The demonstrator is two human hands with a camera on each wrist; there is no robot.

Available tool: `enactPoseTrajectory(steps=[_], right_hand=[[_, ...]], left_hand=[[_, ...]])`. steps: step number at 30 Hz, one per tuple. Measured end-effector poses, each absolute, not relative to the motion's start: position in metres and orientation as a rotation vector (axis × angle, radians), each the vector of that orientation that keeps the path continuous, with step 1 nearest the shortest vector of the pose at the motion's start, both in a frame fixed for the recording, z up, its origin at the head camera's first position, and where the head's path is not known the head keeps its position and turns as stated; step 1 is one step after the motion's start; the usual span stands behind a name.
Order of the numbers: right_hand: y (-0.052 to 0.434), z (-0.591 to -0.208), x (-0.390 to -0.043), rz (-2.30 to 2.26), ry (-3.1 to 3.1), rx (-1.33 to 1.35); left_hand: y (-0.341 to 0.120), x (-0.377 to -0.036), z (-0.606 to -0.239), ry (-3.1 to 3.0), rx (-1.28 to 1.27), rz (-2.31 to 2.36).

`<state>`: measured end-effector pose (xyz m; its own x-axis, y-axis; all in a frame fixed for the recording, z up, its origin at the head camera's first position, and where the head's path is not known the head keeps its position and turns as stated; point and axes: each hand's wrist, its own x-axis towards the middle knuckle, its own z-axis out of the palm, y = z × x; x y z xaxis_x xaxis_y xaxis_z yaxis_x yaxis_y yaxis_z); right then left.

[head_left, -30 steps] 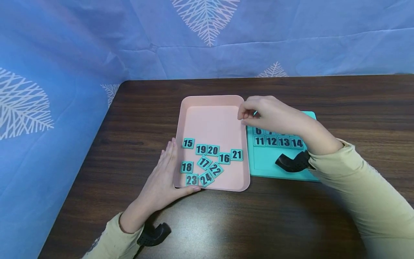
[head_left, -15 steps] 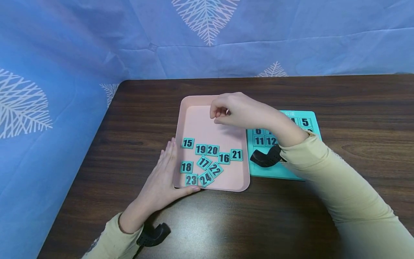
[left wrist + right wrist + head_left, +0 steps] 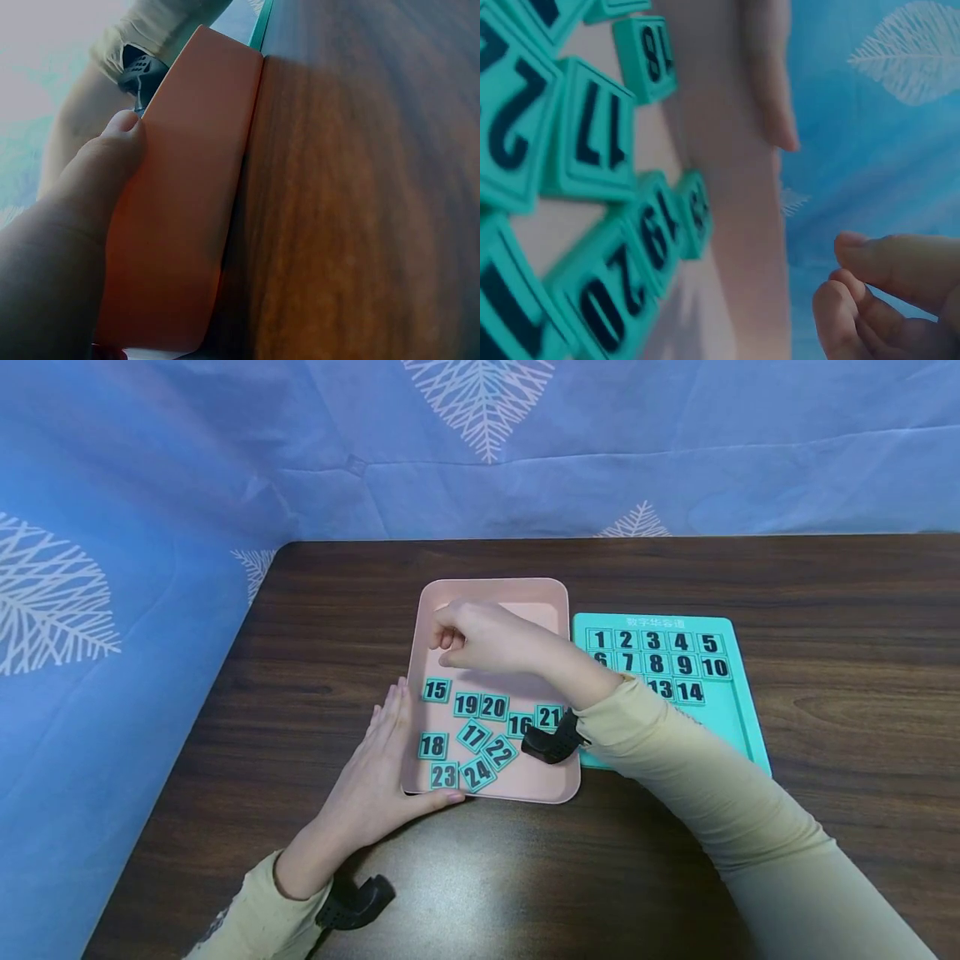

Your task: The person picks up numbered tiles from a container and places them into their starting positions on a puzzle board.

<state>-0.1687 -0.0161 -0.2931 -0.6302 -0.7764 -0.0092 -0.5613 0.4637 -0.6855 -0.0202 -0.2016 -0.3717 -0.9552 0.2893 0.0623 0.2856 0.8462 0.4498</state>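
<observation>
My left hand (image 3: 371, 777) rests against the near left corner of a pink tray (image 3: 543, 781), fingers straight along its left side and thumb along the front. In the left wrist view the thumb (image 3: 112, 150) lies at the rim of the tray wall (image 3: 187, 165). Over the tray's far left part hangs my right hand (image 3: 487, 639), its fingers loosely curled with nothing visible between them. Tile 15 (image 3: 437, 690) lies nearest to it. Several other teal number tiles, such as 20 (image 3: 493, 707) and 18 (image 3: 432, 746), lie in the near half of the tray.
A teal number board (image 3: 720, 727) sits right of the tray, with tiles up to 14 (image 3: 690, 692) in rows at its top; the right forearm covers part of it. A blue curtain (image 3: 337, 452) hangs behind the dark wooden table (image 3: 345, 602).
My right hand has moved left from the board's edge across the tray, and slightly nearer to tile 15. More of the board now shows. My left hand has stayed in place.
</observation>
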Motion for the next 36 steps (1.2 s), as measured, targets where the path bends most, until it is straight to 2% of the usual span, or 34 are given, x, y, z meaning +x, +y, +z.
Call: enactPoseTrajectory(steps=[23,36], right_hand=[[-0.047,-0.319,-0.158,-0.604,2.443,-1.012],[-0.045,-0.321,-0.157,-0.562,2.442,-1.036]], left_hand=[[-0.202,-0.021,-0.37,2.996,0.458,0.711],[-0.202,-0.02,-0.37,2.994,0.458,0.713]])
